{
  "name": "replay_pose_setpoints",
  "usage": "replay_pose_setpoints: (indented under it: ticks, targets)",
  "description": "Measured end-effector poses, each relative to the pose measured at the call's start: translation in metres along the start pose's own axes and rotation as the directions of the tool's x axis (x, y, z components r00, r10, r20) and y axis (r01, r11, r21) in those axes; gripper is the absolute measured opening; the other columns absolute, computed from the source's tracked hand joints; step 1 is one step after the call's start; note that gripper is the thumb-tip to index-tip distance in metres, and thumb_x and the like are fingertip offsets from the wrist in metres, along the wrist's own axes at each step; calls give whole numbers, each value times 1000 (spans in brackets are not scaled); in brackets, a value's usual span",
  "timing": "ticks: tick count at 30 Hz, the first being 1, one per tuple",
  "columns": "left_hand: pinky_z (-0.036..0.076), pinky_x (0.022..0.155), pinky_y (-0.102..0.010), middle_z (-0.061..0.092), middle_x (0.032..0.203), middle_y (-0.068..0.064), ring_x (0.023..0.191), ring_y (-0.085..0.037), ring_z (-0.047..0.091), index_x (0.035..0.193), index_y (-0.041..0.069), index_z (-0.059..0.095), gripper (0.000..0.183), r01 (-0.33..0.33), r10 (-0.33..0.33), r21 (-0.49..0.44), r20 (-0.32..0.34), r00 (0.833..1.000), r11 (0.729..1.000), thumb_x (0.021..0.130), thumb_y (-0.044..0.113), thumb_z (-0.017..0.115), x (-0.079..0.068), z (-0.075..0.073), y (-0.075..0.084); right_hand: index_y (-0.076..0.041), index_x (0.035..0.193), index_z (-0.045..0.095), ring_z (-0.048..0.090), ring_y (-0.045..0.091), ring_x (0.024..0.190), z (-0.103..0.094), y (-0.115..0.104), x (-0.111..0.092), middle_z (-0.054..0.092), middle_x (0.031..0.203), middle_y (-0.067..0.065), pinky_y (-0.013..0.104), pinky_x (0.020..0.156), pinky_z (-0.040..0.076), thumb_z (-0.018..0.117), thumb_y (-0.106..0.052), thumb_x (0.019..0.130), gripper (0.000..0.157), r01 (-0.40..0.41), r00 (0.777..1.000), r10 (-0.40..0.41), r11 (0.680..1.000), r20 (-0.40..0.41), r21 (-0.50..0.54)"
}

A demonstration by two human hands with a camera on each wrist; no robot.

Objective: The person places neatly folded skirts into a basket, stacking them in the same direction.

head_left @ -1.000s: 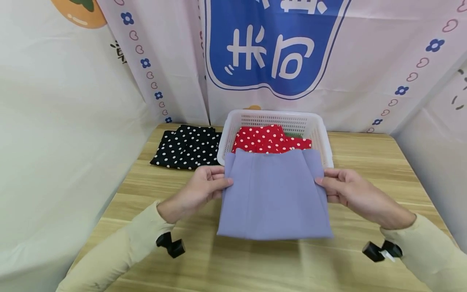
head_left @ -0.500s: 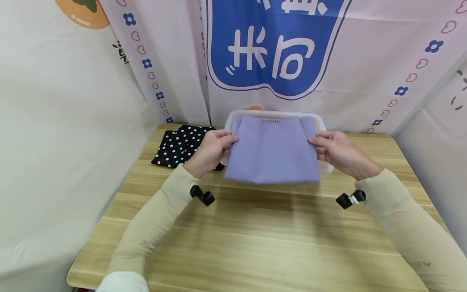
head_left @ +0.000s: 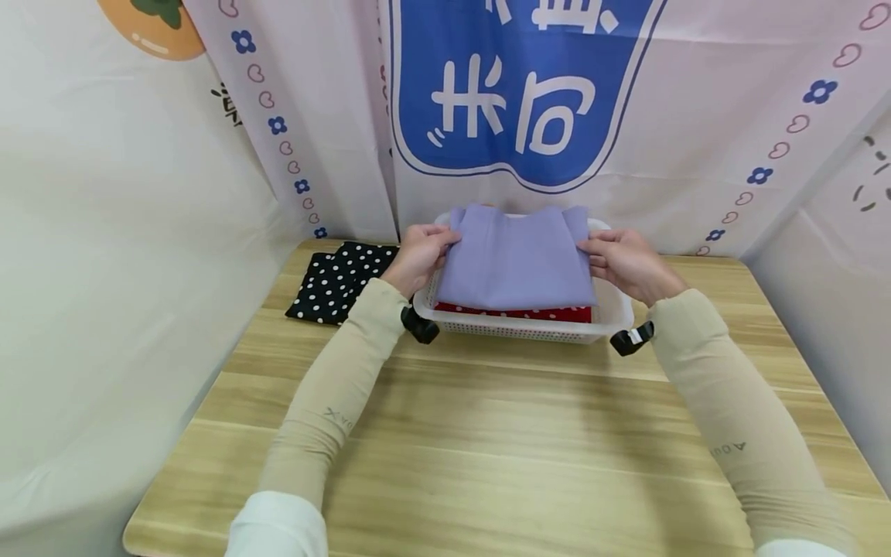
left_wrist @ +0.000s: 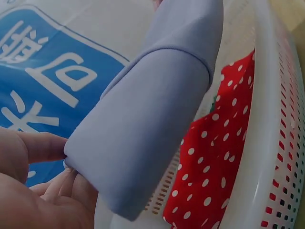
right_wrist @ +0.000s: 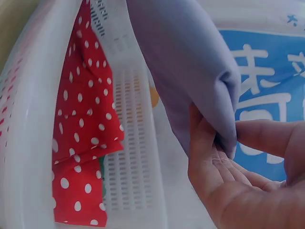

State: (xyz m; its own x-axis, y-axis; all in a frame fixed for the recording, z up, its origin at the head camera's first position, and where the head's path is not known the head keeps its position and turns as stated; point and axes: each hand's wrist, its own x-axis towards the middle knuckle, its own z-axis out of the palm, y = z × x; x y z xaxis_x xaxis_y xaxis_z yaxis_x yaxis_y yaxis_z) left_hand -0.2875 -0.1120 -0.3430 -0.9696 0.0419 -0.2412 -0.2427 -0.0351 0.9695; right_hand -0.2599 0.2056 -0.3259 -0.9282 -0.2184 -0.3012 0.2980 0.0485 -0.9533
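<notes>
A folded lavender cloth (head_left: 518, 259) hangs over the white plastic basket (head_left: 612, 309), pinched at both sides. My left hand (head_left: 421, 255) grips its left edge between thumb and fingers; the left wrist view shows that hand (left_wrist: 43, 176) at a lower corner of the cloth (left_wrist: 138, 124). On the opposite edge my right hand (head_left: 626, 263) pinches the fabric, thumb on one face and fingers behind, as the right wrist view shows. Beneath it, inside the basket, lies a red cloth with white dots (right_wrist: 86, 114), mostly hidden in the head view. A bit of green (right_wrist: 101, 174) shows beside the red.
A folded black cloth with white dots (head_left: 334, 286) lies on the wooden table (head_left: 501, 449), left of the basket. Behind the basket hangs a printed curtain (head_left: 334, 100) with a blue panel. White sheeting (head_left: 125, 309) borders the left side.
Both hands have carried the lavender cloth forward, away from the body, from in front of the basket to above it. The red cloth's front edge now shows below it.
</notes>
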Motion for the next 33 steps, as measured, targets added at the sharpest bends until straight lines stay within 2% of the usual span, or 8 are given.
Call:
replay_pose_setpoints:
  ticks: [4,11,16,18,22,27,30,33]
  targets:
    - [44,57,-17,53,72,3,61,-6,48,119,5,67,29,7,-5,74,-23,1000,997,91,14,66,9,3,-7,6,145,35,65,4,91,-1,11,10,62,107,-2,21,80,57,54,-12,98,54,-9,999,8,1000,-42,-24]
    - [52,70,-21,63,118,-7,88,-10,60,127,6,62,35,26,-18,160,-52,998,987,92,15,64,18,10,-19,6,136,44,63,2,84,-3,30,20,63,93,-7,20,79,56,53,-12,99,43,-7,997,2,998,-81,-60]
    - [45,58,-20,63,121,-12,62,-8,50,130,5,60,39,35,-23,173,-71,997,984,92,14,64,23,13,-25,5,130,48,62,3,83,0,38,24,61,97,-4,19,77,56,54,-13,98,38,-10,993,-5,992,-121,-125]
    - [44,58,-21,63,121,-13,60,-8,48,131,4,59,40,38,-25,170,-75,997,985,92,13,64,24,14,-27,6,130,49,62,3,82,1,40,24,60,97,-3,19,75,56,53,-13,98,37,-6,991,-12,990,-130,-140]
    - [53,77,-25,59,125,-12,86,-13,58,128,3,60,36,56,-45,171,-70,997,984,93,14,61,24,14,-31,7,131,48,59,3,78,3,43,24,60,93,-3,18,73,55,54,-13,98,39,-8,988,-16,987,-151,-161]
    - [49,105,-37,56,130,-11,118,-23,58,130,0,56,40,73,-66,208,-39,997,975,95,19,54,15,9,-29,8,141,40,64,9,99,0,43,18,60,122,14,22,93,55,48,-18,100,49,-7,989,-22,980,-143,-198]
    - [45,110,-38,55,136,-12,128,-24,55,139,1,48,46,47,-41,235,-30,999,971,98,21,52,6,3,-21,7,146,32,58,23,122,-6,39,12,48,141,23,27,103,49,43,-21,102,53,3,990,-34,976,-137,-218]
    - [46,109,-35,55,140,-13,130,-24,54,142,2,43,49,7,2,244,-36,999,970,98,21,52,0,-7,-13,5,149,25,49,31,134,-13,34,6,43,147,24,32,108,46,41,-24,103,57,29,987,-66,969,-145,-244]
